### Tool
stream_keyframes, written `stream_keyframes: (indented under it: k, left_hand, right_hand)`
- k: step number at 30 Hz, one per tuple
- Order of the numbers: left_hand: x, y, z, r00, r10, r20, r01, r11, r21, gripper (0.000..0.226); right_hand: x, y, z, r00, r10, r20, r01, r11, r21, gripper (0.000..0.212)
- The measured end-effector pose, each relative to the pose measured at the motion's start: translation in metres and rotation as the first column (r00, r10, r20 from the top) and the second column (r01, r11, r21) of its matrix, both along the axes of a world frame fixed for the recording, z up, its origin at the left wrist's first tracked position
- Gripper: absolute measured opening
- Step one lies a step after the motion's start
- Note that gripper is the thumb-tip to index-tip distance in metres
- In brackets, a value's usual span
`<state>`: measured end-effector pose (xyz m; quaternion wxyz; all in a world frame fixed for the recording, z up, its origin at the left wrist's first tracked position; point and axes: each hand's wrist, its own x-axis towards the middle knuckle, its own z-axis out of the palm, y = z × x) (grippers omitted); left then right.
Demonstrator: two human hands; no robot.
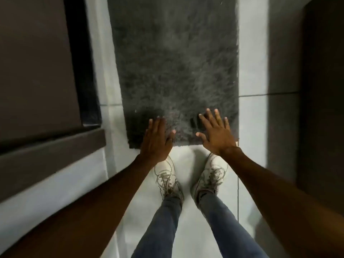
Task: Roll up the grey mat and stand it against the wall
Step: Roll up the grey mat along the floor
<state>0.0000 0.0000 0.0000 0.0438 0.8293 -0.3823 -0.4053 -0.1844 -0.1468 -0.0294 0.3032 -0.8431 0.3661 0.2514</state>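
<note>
- Here, in the head view, the grey mat lies flat and unrolled on the pale tiled floor, running away from the person up to the top edge of the picture.
- The mat's near short edge sits just ahead of two white laced shoes, which stand on bare tile; blue jeans cover the legs above them.
- The left hand reaches out over the near left corner of the mat, palm down, fingers straight and close together, holding nothing.
- The right hand reaches out over the near right part of the mat, palm down, fingers spread wide, also holding nothing.
- Whether either palm touches the pile or hovers above it cannot be told; the hands are a little blurred.
- A dark brown piece of furniture fills the left side, beside the mat's long edge.
- A dark panel stands along the right, with a strip of tile between it and the mat.
</note>
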Motion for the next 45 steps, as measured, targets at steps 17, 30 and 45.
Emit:
stream_keyframes:
  k: [17,30,45]
  left_hand:
    - [-0.04,0.063,-0.196,0.878,-0.429,0.211,0.357,0.882,0.309,0.062]
    - [-0.025,0.033,-0.101,0.896,-0.4,0.192,0.35,0.903,0.249,0.059]
    - [-0.036,0.082,-0.158,0.828,-0.433,0.355,0.423,0.899,0.112,0.069]
  right_hand:
    - [-0.028,0.076,-0.167,0.875,0.365,-0.318,-0.409,0.909,-0.081,0.062]
    - [-0.025,0.016,-0.067,0.915,0.333,-0.225,-0.348,0.937,-0.027,0.06]
    - [-0.064,0.038,-0.12,0.947,0.298,-0.121,-0.318,0.922,-0.22,0.068]
